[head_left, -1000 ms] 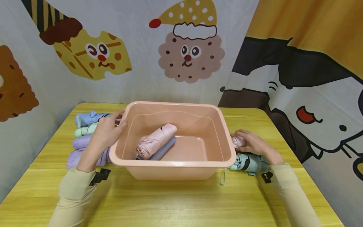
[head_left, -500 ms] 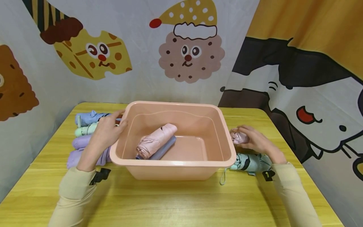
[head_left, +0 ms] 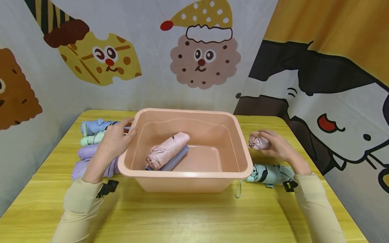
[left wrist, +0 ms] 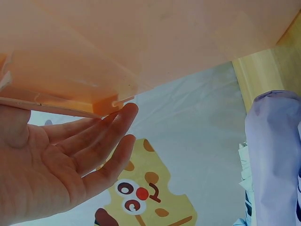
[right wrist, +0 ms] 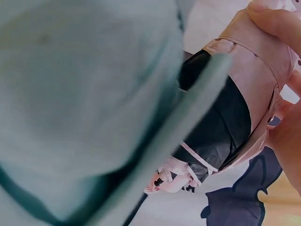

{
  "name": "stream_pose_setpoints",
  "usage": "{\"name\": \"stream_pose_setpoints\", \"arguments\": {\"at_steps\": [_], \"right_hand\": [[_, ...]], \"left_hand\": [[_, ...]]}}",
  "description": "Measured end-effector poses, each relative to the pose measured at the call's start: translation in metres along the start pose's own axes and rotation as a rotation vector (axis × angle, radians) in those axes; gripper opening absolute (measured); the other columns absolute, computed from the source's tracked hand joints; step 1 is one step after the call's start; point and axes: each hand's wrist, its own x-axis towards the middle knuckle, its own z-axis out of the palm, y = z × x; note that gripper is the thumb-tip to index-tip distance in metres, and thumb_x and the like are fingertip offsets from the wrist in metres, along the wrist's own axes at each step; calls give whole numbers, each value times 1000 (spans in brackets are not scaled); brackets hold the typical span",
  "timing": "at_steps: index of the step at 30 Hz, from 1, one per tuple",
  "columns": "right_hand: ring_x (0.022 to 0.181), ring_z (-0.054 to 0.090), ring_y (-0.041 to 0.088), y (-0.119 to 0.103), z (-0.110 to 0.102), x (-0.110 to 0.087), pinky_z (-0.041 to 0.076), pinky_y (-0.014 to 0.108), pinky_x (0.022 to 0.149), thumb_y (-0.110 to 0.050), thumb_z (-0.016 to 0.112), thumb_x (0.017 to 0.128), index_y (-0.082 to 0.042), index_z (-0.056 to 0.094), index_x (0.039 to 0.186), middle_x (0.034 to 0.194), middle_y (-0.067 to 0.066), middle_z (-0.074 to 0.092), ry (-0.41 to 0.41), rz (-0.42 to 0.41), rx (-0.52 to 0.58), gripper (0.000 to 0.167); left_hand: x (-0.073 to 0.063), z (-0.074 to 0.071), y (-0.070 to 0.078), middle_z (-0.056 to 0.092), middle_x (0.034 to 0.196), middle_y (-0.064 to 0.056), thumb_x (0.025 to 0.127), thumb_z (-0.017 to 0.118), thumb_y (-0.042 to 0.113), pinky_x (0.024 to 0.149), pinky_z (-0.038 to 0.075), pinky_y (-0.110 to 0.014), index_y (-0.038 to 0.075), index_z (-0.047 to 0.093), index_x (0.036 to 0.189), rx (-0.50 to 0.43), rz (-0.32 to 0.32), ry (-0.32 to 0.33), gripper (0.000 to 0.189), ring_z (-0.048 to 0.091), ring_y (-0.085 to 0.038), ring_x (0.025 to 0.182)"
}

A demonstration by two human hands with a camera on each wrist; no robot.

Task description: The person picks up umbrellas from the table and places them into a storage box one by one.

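Observation:
A pink plastic basin (head_left: 185,175) stands in the middle. In it a pink folded umbrella (head_left: 168,150) lies over a blue-grey one (head_left: 176,159). My left hand (head_left: 117,136) rests at the basin's left rim; in the left wrist view its fingers (left wrist: 101,136) lie loosely extended, fingertips at the rim's edge, thumb mostly hidden. Right of the basin, my right hand (head_left: 279,146) grips another pink folded umbrella (head_left: 258,141), its end pointing at the basin. The right wrist view shows this pink umbrella (right wrist: 254,70) with a black part, behind a blurred teal umbrella (right wrist: 84,94).
A teal folded umbrella (head_left: 270,174) with a wrist loop lies right of the basin, under my right wrist. Several more lie on the left: blue (head_left: 95,126), mint (head_left: 92,139) and purple (head_left: 86,152). The wooden table (head_left: 194,216) backs onto a printed cloth (head_left: 152,94).
My right hand has moved a little up and to the right with the pink umbrella, away from the teal one and the basin's rim. My left hand has stayed put.

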Motion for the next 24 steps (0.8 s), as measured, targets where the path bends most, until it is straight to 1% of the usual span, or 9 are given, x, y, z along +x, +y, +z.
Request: {"name": "stream_pose_setpoints", "arguments": {"at_steps": [5, 9, 13, 19, 22, 24], "right_hand": [[101, 58, 41, -1, -5, 2, 51, 54, 77, -3, 86, 61, -2, 61, 112, 120, 23, 57, 33, 10, -20, 57], [103, 56, 41, -3, -8, 3, 50, 56, 79, -3, 86, 60, -2, 62, 112, 119, 23, 57, 57, 7, -35, 57], [102, 55, 40, -6, -13, 6, 49, 57, 79, -1, 86, 58, -2, 63, 109, 116, 23, 59, 100, -24, -47, 56], [102, 55, 43, -11, -21, 13, 47, 57, 81, 4, 87, 53, 2, 63, 106, 115, 26, 59, 170, -90, -64, 59], [101, 55, 43, -14, -25, 17, 46, 56, 81, 3, 87, 52, 2, 63, 107, 114, 26, 59, 194, -112, -75, 60], [100, 55, 42, -16, -29, 19, 47, 56, 80, 1, 88, 52, 1, 63, 107, 113, 26, 60, 203, -112, -83, 60]], "left_hand": [[0, 0, 0, 59, 122, -31, 97, 46, 24, 86, 49, -55, -4, 44, 138, -2, -5, -1, 50, 61, -45, 104], [0, 0, 0, 59, 122, -31, 97, 46, 24, 85, 49, -55, -4, 44, 138, -3, -6, -3, 50, 61, -45, 105], [0, 1, 0, 58, 123, -32, 97, 46, 24, 86, 49, -56, -4, 43, 138, -6, -8, -6, 50, 61, -45, 105], [0, -1, 1, 59, 122, -32, 97, 47, 22, 85, 49, -55, -5, 44, 137, -7, -1, 2, 49, 62, -45, 104], [0, -2, 1, 60, 121, -31, 96, 47, 22, 85, 49, -55, -5, 45, 137, -6, 5, 5, 49, 62, -45, 103], [0, -2, 1, 60, 121, -31, 96, 47, 21, 85, 49, -56, -5, 46, 136, -6, 9, 6, 48, 62, -45, 103]]}}
